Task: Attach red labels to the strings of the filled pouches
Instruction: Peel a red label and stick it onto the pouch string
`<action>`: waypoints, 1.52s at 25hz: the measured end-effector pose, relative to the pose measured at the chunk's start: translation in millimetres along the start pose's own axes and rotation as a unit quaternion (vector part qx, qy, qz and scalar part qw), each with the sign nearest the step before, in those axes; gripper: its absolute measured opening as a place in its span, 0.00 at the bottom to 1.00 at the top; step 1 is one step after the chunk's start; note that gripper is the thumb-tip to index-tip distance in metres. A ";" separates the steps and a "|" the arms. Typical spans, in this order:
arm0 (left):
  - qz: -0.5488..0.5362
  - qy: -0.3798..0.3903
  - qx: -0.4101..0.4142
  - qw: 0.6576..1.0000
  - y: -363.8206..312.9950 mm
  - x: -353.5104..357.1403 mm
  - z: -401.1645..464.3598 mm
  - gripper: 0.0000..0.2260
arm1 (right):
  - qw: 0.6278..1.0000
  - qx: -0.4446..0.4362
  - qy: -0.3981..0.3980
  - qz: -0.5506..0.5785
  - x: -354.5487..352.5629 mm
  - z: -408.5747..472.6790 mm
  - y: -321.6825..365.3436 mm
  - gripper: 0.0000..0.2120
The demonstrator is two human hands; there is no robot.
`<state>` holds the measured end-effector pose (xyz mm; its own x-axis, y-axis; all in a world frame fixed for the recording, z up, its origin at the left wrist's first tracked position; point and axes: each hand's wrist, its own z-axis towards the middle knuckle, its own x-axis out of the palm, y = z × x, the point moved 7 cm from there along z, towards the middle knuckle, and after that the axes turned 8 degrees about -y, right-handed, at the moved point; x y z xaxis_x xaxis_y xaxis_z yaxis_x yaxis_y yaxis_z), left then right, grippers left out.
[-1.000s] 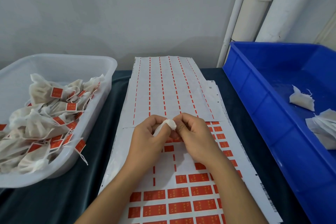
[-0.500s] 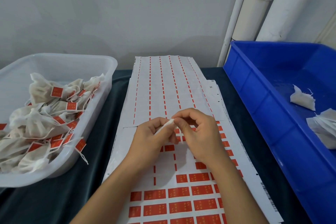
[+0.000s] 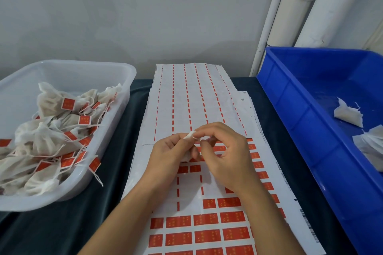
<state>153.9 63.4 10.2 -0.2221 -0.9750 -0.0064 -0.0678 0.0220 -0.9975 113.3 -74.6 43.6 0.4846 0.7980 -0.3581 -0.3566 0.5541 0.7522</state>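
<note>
A white sheet of red labels [image 3: 207,219] lies down the middle of the dark table, its far half stripped to thin red strips. My left hand [image 3: 167,155] holds a small white pouch [image 3: 189,135] above the sheet, most of it hidden in my palm. My right hand [image 3: 226,151] meets it from the right, thumb and forefinger pinching at the pouch's top end. No string or label shows plainly between my fingers.
A clear plastic tub [image 3: 68,72] at the left holds several pouches with red labels on their strings. A blue bin [image 3: 294,122] at the right holds a few unlabelled white pouches [image 3: 348,115]. White pipes stand behind it against the grey wall.
Both hands stayed together over the sheet. My right hand opened its fingers upward and shifted its pinch to the pouch's tip, and less of the pouch shows above my left hand.
</note>
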 end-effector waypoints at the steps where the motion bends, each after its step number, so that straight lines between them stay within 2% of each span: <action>1: 0.001 -0.003 -0.002 1.000 0.3 -0.5 0.0 0.17 | 1.000 0.006 0.007 0.005 0.9 -0.6 -0.4 0.08; 5: 0.014 -0.017 -0.009 1.000 3.5 -1.4 0.4 0.18 | 0.999 0.010 0.006 -0.033 0.9 -1.1 -5.0 0.09; 10: 0.037 -0.039 0.000 0.999 4.5 -3.5 2.3 0.19 | 0.995 -0.041 -0.015 -0.090 1.1 -2.6 -4.5 0.10; 14: 0.049 -0.042 0.013 0.998 4.5 -3.9 3.8 0.18 | 0.992 -0.051 -0.002 -0.114 4.4 -4.1 -3.6 0.08; 17: 0.053 -0.034 0.008 0.998 5.4 -3.0 4.4 0.16 | 0.993 -0.046 0.014 -0.108 6.8 -3.1 -3.4 0.05; 21: 0.044 -0.031 0.000 0.999 6.1 -1.3 2.9 0.09 | 0.996 0.019 0.016 -0.080 7.4 -4.2 -7.7 0.05; 24: 0.020 -0.005 0.030 0.999 0.2 1.7 -0.1 0.04 | 0.998 0.035 0.013 -0.045 8.6 -4.6 -6.3 0.07; 29: 0.001 0.016 0.047 0.999 -2.9 0.1 0.5 0.08 | 0.999 0.045 -0.013 -0.028 3.9 -3.3 -9.0 0.01; 33: 0.015 0.014 0.031 0.999 2.9 -1.7 4.0 0.10 | 0.993 0.052 -0.032 -0.101 -7.0 0.5 -16.1 0.02; 35: 0.040 0.021 0.038 0.998 3.0 0.1 4.7 0.09 | 0.989 0.035 -0.059 -0.132 -13.2 1.0 -15.0 0.07; 38: 0.078 0.036 0.053 0.995 3.2 2.2 3.8 0.07 | 0.988 0.014 -0.090 -0.127 -19.3 1.2 -13.3 0.09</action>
<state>156.9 60.6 6.7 -0.2906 -0.9434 -0.1598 0.0758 0.1438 -0.9867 109.7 -97.7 41.2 0.6904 0.5774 -0.4359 -0.1833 0.7225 0.6667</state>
